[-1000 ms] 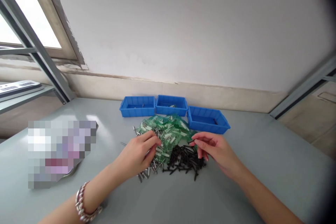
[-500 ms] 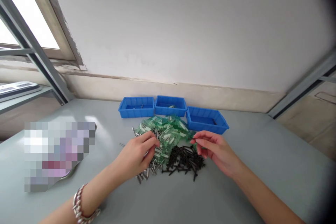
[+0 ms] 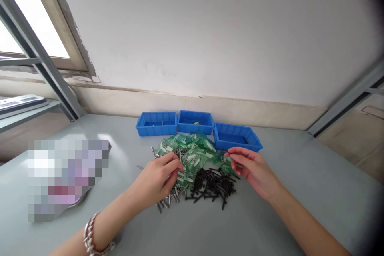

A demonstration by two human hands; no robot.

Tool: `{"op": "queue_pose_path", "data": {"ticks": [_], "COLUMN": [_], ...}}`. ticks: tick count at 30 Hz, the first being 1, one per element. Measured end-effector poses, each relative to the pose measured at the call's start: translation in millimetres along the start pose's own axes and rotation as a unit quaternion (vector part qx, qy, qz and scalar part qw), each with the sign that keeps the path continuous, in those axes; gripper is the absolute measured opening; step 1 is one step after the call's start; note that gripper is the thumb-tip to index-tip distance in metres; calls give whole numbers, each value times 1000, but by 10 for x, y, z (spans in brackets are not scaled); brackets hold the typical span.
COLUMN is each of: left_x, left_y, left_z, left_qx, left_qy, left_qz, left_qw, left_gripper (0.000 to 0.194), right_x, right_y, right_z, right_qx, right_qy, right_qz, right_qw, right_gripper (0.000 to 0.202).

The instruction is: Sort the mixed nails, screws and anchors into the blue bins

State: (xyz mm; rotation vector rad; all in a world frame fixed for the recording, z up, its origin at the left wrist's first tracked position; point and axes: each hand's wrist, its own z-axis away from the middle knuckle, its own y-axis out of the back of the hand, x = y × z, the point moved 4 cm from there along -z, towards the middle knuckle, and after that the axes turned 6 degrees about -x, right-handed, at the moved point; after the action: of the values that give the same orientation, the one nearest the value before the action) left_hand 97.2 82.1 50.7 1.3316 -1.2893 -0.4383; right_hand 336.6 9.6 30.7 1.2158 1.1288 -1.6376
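Note:
My left hand (image 3: 160,176) is closed over the left side of the heap, its fingers curled; whatever they hold, if anything, is hidden. Below and around it lie loose silver screw-like metal pieces (image 3: 168,201). Small green plastic packets (image 3: 195,154) with pale labels fill the middle of the heap. My right hand (image 3: 255,172) is beside the heap's right end, thumb and fingers drawn together in a pinch. Anything between those fingertips is too small to make out. Black screws (image 3: 213,184) form a pile between the two hands.
Three blue bins stand behind the heap: a left bin (image 3: 156,130), a middle bin (image 3: 195,129) and a right bin (image 3: 237,145), each with a few small pieces inside. A blurred-out object (image 3: 72,180) lies on the grey table (image 3: 192,232) at left. Metal posts flank the table.
My right hand has shifted slightly right, away from the black screws, uncovering more green packets. My left hand stays almost where it was.

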Motion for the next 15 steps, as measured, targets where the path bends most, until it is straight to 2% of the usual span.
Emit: {"op": "queue_pose_path", "data": {"ticks": [8,15], "left_x": [15,3], "left_y": [6,0], "left_z": [5,-6], "left_qx": [-2,2], "left_qy": [-6,-4], "left_qz": [4,2], "left_qw": [1000,1000], "left_gripper": [21,21], "right_x": [-91,-132], "right_y": [99,97], "right_z": [-36,-19], "right_qx": [77,77], "right_qy": [41,51], "right_qz": [-39,-51], "right_qw": [995,994], "right_gripper": [34,45]}}
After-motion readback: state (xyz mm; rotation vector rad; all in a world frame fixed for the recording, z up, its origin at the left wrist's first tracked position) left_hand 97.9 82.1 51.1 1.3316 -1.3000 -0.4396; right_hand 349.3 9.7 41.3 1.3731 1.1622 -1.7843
